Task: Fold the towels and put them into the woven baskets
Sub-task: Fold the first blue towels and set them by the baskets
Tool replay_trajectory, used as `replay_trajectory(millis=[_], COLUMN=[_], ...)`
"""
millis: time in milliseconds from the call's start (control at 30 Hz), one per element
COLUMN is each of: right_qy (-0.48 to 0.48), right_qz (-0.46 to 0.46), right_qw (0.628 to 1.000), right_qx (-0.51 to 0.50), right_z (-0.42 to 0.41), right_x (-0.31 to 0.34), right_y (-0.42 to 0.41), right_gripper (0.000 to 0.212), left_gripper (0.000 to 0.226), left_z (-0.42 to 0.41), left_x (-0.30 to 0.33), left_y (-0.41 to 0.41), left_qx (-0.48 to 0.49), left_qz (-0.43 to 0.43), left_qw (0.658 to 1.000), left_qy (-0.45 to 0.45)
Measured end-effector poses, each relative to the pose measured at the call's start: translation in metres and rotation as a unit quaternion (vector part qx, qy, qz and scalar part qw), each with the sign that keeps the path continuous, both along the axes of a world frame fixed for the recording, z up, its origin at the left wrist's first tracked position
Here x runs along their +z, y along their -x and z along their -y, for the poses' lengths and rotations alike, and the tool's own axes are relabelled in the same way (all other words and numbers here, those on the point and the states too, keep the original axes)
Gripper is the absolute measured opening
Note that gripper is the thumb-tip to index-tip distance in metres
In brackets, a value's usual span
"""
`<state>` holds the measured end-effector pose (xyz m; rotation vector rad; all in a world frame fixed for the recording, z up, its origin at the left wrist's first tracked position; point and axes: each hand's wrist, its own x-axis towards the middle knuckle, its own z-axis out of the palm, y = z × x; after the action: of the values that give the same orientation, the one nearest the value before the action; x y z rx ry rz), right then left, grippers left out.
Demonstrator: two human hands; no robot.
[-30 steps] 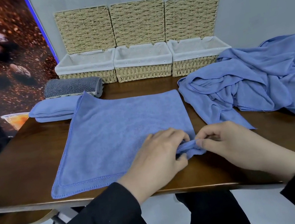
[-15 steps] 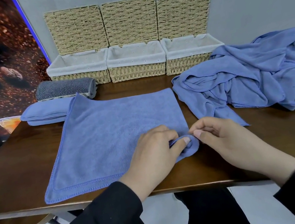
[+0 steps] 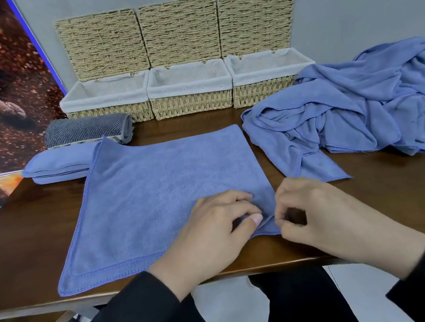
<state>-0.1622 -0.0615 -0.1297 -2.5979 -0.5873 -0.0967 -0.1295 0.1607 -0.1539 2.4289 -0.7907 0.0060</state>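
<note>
While lying spread flat across the middle of the frame on the dark brown wooden worktop [image 3: 32, 219], showing its stitched hem along the lower edge: flat square blue microfibre towel [image 3: 166, 194]. Pinching that towel's lower right corner, thumb and curled fingers forming the grip: left hand [image 3: 212, 234]. Meeting it at the same corner from the right, fingers bent inward, grip seeming to be nipping the corner's edge, though not plainly seen: right hand [image 3: 324, 212]. Standing in a row at the upper centre against the grey wall, lids raised, white cloth liners showing: three woven straw baskets [image 3: 191, 102]. Sprawling in the upper right: crumpled heap of blue towels [image 3: 360, 110]. Sitting at the left of the frame beside the spread towel: folded blue towels [image 3: 58, 168], with a rolled grey striped towel [image 3: 88, 129] just behind.
</note>
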Motion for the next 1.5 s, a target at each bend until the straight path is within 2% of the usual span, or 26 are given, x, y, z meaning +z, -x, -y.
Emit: replay_trajectory(millis=[67, 200, 300, 400, 500, 567, 667, 733, 800, 933, 1067, 1133, 1233, 1333, 1400, 1500], right_qy=[-0.006, 0.040, 0.037, 0.011, 0.044, 0.071, 0.112, 0.105, 0.081, 0.061, 0.093, 0.096, 0.049, -0.055, -0.124, -0.195], right_qz=[-0.005, -0.003, 0.001, -0.008, 0.000, 0.039, 0.129, 0.151, 0.158, 0.158, 0.100, 0.093, 0.074, 0.038, -0.016, -0.034], right_qw=[1.000, 0.995, 0.993, 0.994, 0.993, 0.991, 0.982, 0.982, 0.984, 0.985, 0.991, 0.991, 0.996, 0.997, 0.990, 0.976], right_qx=[0.027, 0.090, 0.108, 0.108, 0.113, 0.104, 0.079, 0.044, 0.003, -0.021, 0.014, 0.024, -0.008, -0.043, -0.059, -0.088], right_z=[0.005, 0.007, 0.008, 0.002, -0.010, -0.018, -0.034, -0.043, -0.048, -0.047, -0.033, -0.025, -0.019, -0.018, -0.018, -0.015], right_x=[0.001, -0.006, -0.011, -0.014, -0.020, -0.023, -0.025, -0.027, -0.027, -0.025, -0.027, -0.025, -0.017, -0.003, 0.004, 0.009], right_y=[0.000, -0.002, -0.002, -0.005, -0.012, -0.016, -0.017, -0.016, -0.017, -0.019, -0.026, -0.029, -0.030, -0.029, -0.031, -0.037], right_gripper=[0.004, 0.020, 0.026, 0.026, 0.033, 0.027, 0.015, 0.010, 0.014, 0.016, 0.041, 0.042, 0.030, 0.023, 0.018, 0.014], left_gripper=[0.024, 0.039, 0.046, 0.036, 0.029, 0.031, 0.032, 0.027, 0.021, 0.027, 0.027, 0.027, 0.017, 0.015, 0.013, 0.014], left_z=[-0.011, -0.025, -0.033, -0.037, -0.036, -0.037, -0.038, -0.039, -0.045, -0.076, -0.127, -0.154, -0.186, -0.202, -0.210, -0.214], left_x=[-0.002, -0.007, -0.010, -0.011, -0.011, -0.013, -0.015, -0.015, -0.017, -0.020, -0.019, -0.016, -0.010, 0.001, 0.007, 0.016], left_y=[0.002, 0.001, 0.001, 0.005, 0.008, 0.009, 0.012, 0.015, 0.017, 0.017, 0.021, 0.025, 0.027, 0.028, 0.024, 0.018], left_qx=[-0.011, -0.051, -0.063, -0.059, -0.047, -0.038, -0.004, 0.040, 0.088, 0.169, 0.185, 0.188, 0.201, 0.205, 0.231, 0.255], left_qz=[0.021, 0.058, 0.061, 0.101, 0.147, 0.149, 0.154, 0.169, 0.187, 0.199, 0.172, 0.149, 0.123, 0.041, -0.013, -0.024], left_qw=[1.000, 0.996, 0.995, 0.992, 0.987, 0.987, 0.986, 0.982, 0.974, 0.961, 0.963, 0.967, 0.971, 0.975, 0.965, 0.952], left_qy=[0.001, -0.050, -0.046, -0.035, -0.037, -0.048, -0.064, -0.078, -0.087, -0.088, -0.091, -0.085, -0.035, 0.072, 0.121, 0.170])
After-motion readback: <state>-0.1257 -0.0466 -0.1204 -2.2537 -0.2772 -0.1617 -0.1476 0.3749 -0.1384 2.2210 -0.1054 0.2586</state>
